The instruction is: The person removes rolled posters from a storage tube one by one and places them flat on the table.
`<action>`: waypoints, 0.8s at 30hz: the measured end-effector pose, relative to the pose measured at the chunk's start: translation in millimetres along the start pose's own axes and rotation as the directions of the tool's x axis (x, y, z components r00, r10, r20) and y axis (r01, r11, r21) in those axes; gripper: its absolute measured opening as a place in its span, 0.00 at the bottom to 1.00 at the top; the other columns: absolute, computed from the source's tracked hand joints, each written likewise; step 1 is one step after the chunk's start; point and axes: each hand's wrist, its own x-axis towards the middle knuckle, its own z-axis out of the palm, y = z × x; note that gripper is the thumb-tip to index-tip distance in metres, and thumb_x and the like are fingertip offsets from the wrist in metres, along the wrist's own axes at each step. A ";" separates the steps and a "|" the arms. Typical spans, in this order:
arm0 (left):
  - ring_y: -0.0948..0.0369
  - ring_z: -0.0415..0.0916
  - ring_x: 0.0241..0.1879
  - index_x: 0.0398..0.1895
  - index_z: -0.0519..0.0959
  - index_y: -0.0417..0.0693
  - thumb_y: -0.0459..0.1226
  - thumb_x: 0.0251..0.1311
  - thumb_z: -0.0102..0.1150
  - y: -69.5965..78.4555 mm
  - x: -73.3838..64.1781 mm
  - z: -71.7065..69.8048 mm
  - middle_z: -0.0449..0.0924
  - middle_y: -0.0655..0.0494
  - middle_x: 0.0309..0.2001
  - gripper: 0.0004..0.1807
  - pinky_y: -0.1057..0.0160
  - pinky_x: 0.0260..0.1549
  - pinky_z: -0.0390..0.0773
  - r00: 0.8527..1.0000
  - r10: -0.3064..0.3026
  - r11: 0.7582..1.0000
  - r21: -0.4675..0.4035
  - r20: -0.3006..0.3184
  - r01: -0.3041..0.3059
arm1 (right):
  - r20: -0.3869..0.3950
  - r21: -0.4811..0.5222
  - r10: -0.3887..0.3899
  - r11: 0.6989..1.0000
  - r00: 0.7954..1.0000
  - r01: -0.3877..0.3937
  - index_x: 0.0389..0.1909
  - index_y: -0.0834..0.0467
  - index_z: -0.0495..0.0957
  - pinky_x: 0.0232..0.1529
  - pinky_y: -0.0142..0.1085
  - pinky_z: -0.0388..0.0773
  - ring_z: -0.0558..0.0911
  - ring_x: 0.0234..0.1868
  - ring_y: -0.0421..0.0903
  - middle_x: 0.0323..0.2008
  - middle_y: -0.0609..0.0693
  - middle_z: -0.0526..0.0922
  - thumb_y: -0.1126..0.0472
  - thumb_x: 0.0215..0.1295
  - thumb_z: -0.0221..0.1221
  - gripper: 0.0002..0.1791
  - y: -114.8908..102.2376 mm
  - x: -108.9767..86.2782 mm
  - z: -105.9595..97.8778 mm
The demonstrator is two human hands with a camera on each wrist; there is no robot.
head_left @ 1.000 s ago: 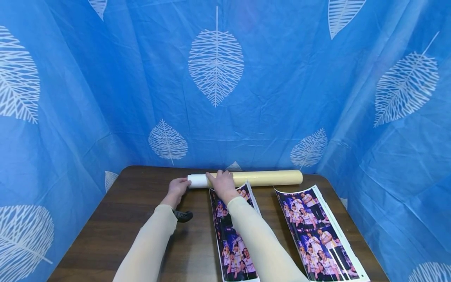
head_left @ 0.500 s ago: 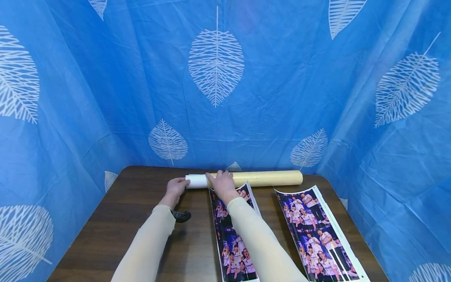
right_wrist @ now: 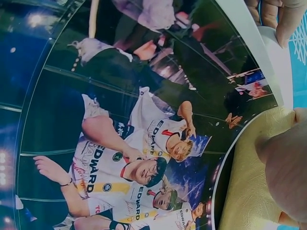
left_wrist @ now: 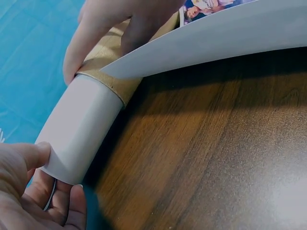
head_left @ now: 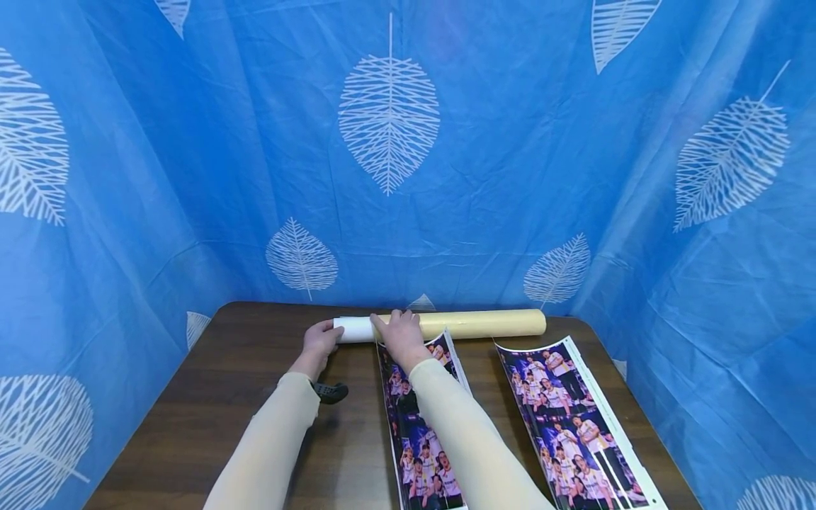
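A pale yellow paper tube (head_left: 484,324) lies lengthwise along the back of the table. From its left end sticks a white paper roll (left_wrist: 81,124). My left hand (head_left: 319,341) holds the roll's outer end, thumb on top and fingers at the open rim. Over the tube's left end my right hand (head_left: 403,338) is curled, gripping it close to where the white paper comes out. A glossy photo print (head_left: 423,460) of people in white jerseys lies beneath my right forearm, its far end curling up beside the tube. How far the roll reaches inside the tube is hidden.
A second photo print (head_left: 574,418), with curled edges, lies on the right of the dark wooden table (head_left: 191,425). Blue leaf-patterned cloth (head_left: 484,177) hangs behind and along both sides of the table. A black strap (head_left: 330,392) shows at my left wrist.
My left hand has shifted slightly left, and a little more of the white roll shows outside the tube. The right hand and both prints stay in place.
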 end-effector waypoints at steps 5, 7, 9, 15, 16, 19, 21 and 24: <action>0.41 0.64 0.66 0.75 0.63 0.35 0.37 0.77 0.52 -1.8 2.1 -2.5 0.61 0.34 0.73 0.28 0.44 0.68 0.67 1.000 0.013 1.000 -0.011 0.007 -0.013 | 0.041 -0.002 0.001 1.000 0.999 -0.001 0.75 0.33 0.64 0.49 0.52 0.80 0.80 0.46 0.59 0.47 0.61 0.78 0.62 0.73 0.57 0.34 -0.7 -0.2 -4.1; 0.41 0.64 0.66 0.75 0.63 0.35 0.37 0.77 0.53 -2.0 2.5 -3.7 0.61 0.34 0.73 0.28 0.44 0.68 0.68 1.000 0.013 1.000 -0.015 0.002 -0.013 | 0.043 0.002 0.000 1.000 0.999 -0.001 0.75 0.34 0.64 0.49 0.52 0.80 0.79 0.46 0.59 0.47 0.61 0.78 0.62 0.73 0.57 0.34 -0.5 0.1 -4.4; 0.41 0.64 0.65 0.75 0.63 0.35 0.37 0.76 0.53 -2.0 2.6 -4.7 0.62 0.34 0.72 0.28 0.44 0.67 0.68 1.000 0.015 1.000 -0.015 0.000 -0.015 | 0.049 0.000 0.002 1.000 0.999 -0.002 0.76 0.34 0.63 0.50 0.52 0.79 0.79 0.47 0.59 0.48 0.61 0.78 0.62 0.73 0.57 0.34 -0.2 0.5 -4.2; 0.41 0.64 0.66 0.75 0.63 0.35 0.37 0.77 0.53 -2.1 2.6 -8.5 0.62 0.34 0.72 0.29 0.44 0.67 0.68 1.000 0.005 1.000 -0.011 -0.010 -0.006 | 0.054 -0.010 -0.001 1.000 0.999 0.002 0.76 0.33 0.62 0.50 0.52 0.79 0.79 0.46 0.59 0.48 0.61 0.78 0.63 0.73 0.57 0.36 -0.1 0.5 -3.8; 0.41 0.64 0.66 0.75 0.63 0.35 0.37 0.77 0.53 -1.8 2.3 -9.3 0.62 0.34 0.72 0.29 0.44 0.67 0.68 1.000 0.004 1.000 -0.011 -0.012 -0.004 | 0.051 -0.014 -0.003 1.000 0.999 0.004 0.76 0.33 0.62 0.50 0.52 0.79 0.79 0.46 0.59 0.48 0.61 0.78 0.63 0.73 0.57 0.36 0.0 0.3 -3.3; 0.41 0.64 0.66 0.75 0.63 0.35 0.37 0.77 0.53 -0.8 1.0 -12.0 0.62 0.34 0.73 0.29 0.45 0.67 0.68 1.000 0.005 1.000 -0.009 -0.014 -0.005 | 0.056 -0.018 -0.005 1.000 0.998 0.006 0.76 0.33 0.62 0.50 0.52 0.79 0.79 0.47 0.59 0.48 0.61 0.78 0.63 0.74 0.56 0.35 -0.4 -0.2 -3.8; 0.41 0.63 0.66 0.75 0.63 0.35 0.37 0.77 0.52 -0.6 0.7 -14.0 0.61 0.34 0.73 0.29 0.45 0.67 0.68 1.000 0.006 1.000 -0.004 -0.016 -0.006 | 0.067 -0.016 -0.003 1.000 0.998 0.004 0.76 0.33 0.62 0.51 0.52 0.79 0.79 0.47 0.59 0.49 0.61 0.78 0.63 0.74 0.55 0.35 -0.7 -0.6 -4.8; 0.42 0.63 0.67 0.76 0.62 0.35 0.37 0.77 0.52 -0.9 1.2 -16.9 0.61 0.35 0.73 0.29 0.45 0.68 0.68 1.000 0.001 1.000 0.001 -0.023 -0.001 | 0.087 -0.009 0.002 1.000 0.996 -0.001 0.77 0.33 0.60 0.52 0.52 0.79 0.79 0.48 0.60 0.50 0.61 0.77 0.63 0.76 0.54 0.35 -1.3 -1.1 -7.3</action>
